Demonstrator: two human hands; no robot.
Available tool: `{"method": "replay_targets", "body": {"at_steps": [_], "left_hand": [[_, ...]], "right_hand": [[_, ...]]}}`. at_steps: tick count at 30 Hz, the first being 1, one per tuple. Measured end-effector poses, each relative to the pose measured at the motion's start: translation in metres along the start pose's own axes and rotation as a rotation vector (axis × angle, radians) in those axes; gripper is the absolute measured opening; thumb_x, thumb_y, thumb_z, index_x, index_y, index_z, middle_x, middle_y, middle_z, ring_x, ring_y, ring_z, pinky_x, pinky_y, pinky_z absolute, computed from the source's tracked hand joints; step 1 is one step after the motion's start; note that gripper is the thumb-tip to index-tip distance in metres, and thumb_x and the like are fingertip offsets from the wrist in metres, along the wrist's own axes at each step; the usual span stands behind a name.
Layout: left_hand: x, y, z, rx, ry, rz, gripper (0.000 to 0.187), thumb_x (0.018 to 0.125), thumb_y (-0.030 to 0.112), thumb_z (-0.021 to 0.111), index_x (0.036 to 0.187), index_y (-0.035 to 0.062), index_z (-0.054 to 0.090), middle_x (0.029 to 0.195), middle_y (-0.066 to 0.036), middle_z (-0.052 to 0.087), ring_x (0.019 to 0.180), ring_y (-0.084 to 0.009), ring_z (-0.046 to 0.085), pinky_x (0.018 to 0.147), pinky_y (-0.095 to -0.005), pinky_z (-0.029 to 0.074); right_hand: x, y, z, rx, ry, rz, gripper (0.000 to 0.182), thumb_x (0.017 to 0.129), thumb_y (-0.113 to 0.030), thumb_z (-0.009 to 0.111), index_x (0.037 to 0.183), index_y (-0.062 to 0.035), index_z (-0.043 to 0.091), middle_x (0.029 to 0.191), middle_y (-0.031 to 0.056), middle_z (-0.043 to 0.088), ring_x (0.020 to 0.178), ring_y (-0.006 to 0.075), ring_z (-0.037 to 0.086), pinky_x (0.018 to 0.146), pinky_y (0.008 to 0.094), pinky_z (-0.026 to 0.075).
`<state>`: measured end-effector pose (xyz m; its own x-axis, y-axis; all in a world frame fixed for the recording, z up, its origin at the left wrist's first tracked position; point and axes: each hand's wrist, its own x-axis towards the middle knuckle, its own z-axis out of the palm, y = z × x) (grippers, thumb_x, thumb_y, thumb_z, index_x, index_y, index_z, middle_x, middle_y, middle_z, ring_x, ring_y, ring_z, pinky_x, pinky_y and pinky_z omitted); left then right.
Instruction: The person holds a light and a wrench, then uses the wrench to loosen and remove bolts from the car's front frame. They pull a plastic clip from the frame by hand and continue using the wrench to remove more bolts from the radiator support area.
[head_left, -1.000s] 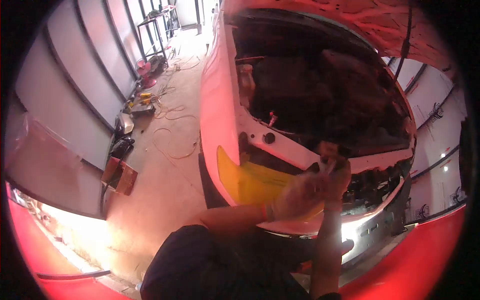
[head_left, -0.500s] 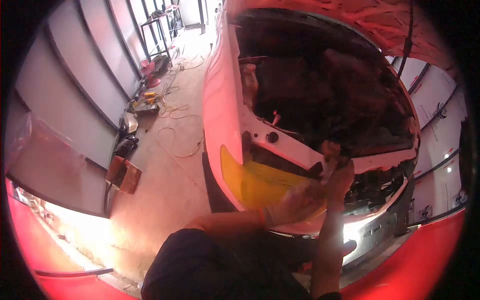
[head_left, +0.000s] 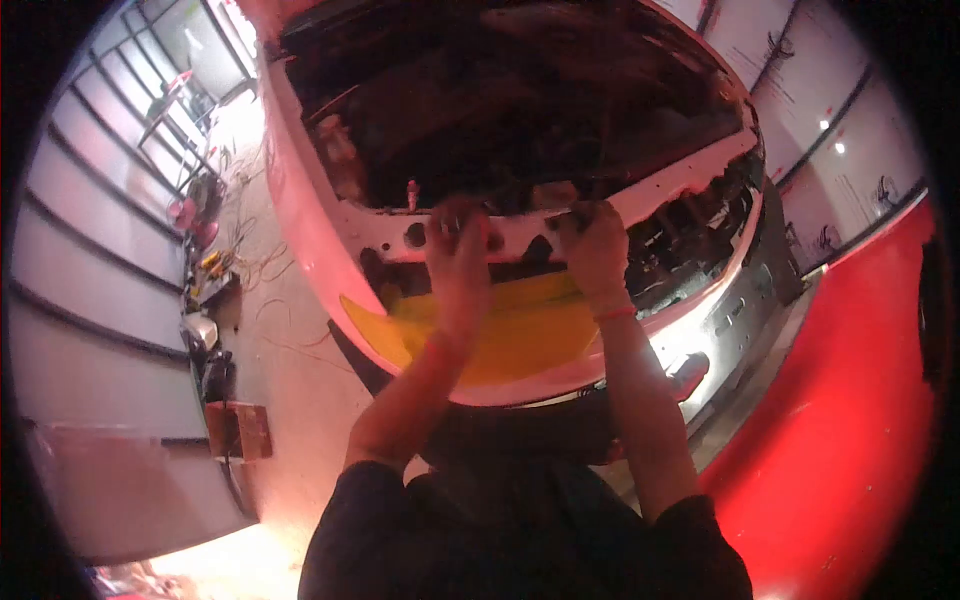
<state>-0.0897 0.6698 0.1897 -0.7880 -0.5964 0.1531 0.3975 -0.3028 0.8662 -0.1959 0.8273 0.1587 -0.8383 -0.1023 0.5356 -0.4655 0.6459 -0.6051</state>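
Note:
A pale car body (head_left: 290,200), lit pinkish red, has its front end before me with the engine bay (head_left: 480,110) exposed. My left hand (head_left: 462,255) is over the pale front rail (head_left: 520,235), its fingers bent around something dark that I cannot make out. To its right, my right hand (head_left: 598,255) is at the same rail with curled fingers; what they hold is hidden. A tan piece (head_left: 555,195) lies close to the right fingertips. Below both hands is a yellow panel (head_left: 510,340) in the headlight area, above the bumper (head_left: 530,390).
A bright lamp (head_left: 685,370) shines at the bumper's right. Along the left wall are a brown box (head_left: 238,430), a pink fan (head_left: 190,215) and cables (head_left: 265,260) on the floor. A red sheet (head_left: 830,410) spreads at the right.
My left hand has moved up from over the yellow panel to the rail. My hands are now apart, the right one at the rail too. The view has shifted right.

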Motion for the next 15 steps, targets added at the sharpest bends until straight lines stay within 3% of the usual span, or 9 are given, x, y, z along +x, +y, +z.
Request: {"method": "replay_targets", "body": {"at_steps": [1,3,6,7,9,11,12,14,15], "left_hand": [[-0.026,-0.009,-0.002,0.054,0.020,0.015,0.025,0.094,0.006,0.066,0.119,0.0032,0.063,0.095,-0.003,0.063,0.076,-0.0110,0.059,0.071,-0.0284,0.050],[-0.061,-0.035,-0.019,0.601,-0.376,0.528,0.022,0.097,0.009,0.066,0.117,0.0002,0.064,0.096,-0.004,0.064,0.081,-0.0118,0.061,0.071,-0.0281,0.051],[-0.076,-0.011,0.003,0.430,-0.576,0.476,0.018,0.098,0.012,0.069,0.114,0.0048,0.065,0.103,-0.003,0.067,0.089,-0.0122,0.061,0.077,-0.0267,0.051],[-0.070,-0.008,0.006,0.425,-0.573,0.481,0.018,0.098,0.012,0.069,0.114,0.0048,0.065,0.103,-0.003,0.067,0.089,-0.0122,0.061,0.077,-0.0267,0.051],[-0.041,-0.002,0.010,0.298,-0.297,0.291,0.031,0.098,0.010,0.068,0.128,0.0049,0.061,0.105,-0.003,0.065,0.089,-0.0125,0.062,0.076,-0.0270,0.051],[0.001,0.006,0.018,0.015,-0.194,0.268,0.042,0.100,0.009,0.066,0.139,0.0052,0.052,0.105,-0.003,0.064,0.087,-0.0129,0.062,0.075,-0.0270,0.051],[0.020,0.008,0.014,0.022,-0.192,0.271,0.042,0.100,0.009,0.066,0.139,0.0052,0.052,0.105,-0.003,0.064,0.087,-0.0129,0.062,0.075,-0.0270,0.051],[0.049,0.006,0.004,0.006,-0.071,0.027,0.050,0.101,0.010,0.063,0.147,0.0057,0.044,0.105,-0.004,0.063,0.084,-0.0130,0.062,0.074,-0.0269,0.051],[0.046,0.002,0.002,0.006,-0.073,0.034,0.050,0.101,0.010,0.063,0.147,0.0057,0.044,0.105,-0.004,0.063,0.084,-0.0130,0.062,0.074,-0.0269,0.051]], "right_hand": [[-0.002,0.003,0.002,-0.029,0.005,-0.030,0.027,0.088,-0.024,0.073,0.102,-0.0008,0.070,0.101,0.0225,0.069,0.098,0.0443,0.066,0.087,0.0526,0.054],[-0.007,0.001,0.000,-0.067,0.004,-0.046,0.026,0.088,-0.021,0.073,0.103,-0.0001,0.068,0.102,0.0228,0.068,0.098,0.0447,0.066,0.086,0.0525,0.055],[-0.006,-0.008,-0.008,0.048,-0.035,0.007,0.024,0.090,-0.020,0.071,0.102,0.0005,0.067,0.102,0.0225,0.067,0.098,0.0449,0.065,0.084,0.0532,0.055],[-0.005,-0.004,-0.004,0.035,0.002,-0.008,0.023,0.091,-0.020,0.070,0.102,0.0003,0.067,0.102,0.0226,0.067,0.098,0.0449,0.065,0.084,0.0533,0.055],[-0.004,-0.002,-0.001,0.019,0.047,-0.016,0.022,0.092,-0.020,0.069,0.101,0.0001,0.067,0.103,0.0228,0.067,0.097,0.0449,0.065,0.084,0.0534,0.055],[-0.002,-0.005,0.000,0.016,0.053,0.001,0.019,0.094,-0.019,0.067,0.101,-0.0013,0.067,0.102,0.0221,0.067,0.097,0.0442,0.066,0.085,0.0532,0.054],[-0.003,-0.011,-0.004,0.023,0.052,0.001,0.019,0.094,-0.019,0.067,0.101,-0.0013,0.067,0.102,0.0221,0.067,0.097,0.0442,0.066,0.085,0.0532,0.054],[0.000,-0.026,-0.017,-0.028,-0.048,0.022,0.023,0.094,-0.023,0.062,0.103,-0.0028,0.069,0.107,0.0193,0.068,0.103,0.0429,0.066,0.091,0.0522,0.053],[0.000,-0.021,-0.014,-0.024,-0.043,0.017,0.023,0.094,-0.023,0.062,0.103,-0.0028,0.069,0.107,0.0193,0.068,0.103,0.0429,0.066,0.091,0.0522,0.053]]}}
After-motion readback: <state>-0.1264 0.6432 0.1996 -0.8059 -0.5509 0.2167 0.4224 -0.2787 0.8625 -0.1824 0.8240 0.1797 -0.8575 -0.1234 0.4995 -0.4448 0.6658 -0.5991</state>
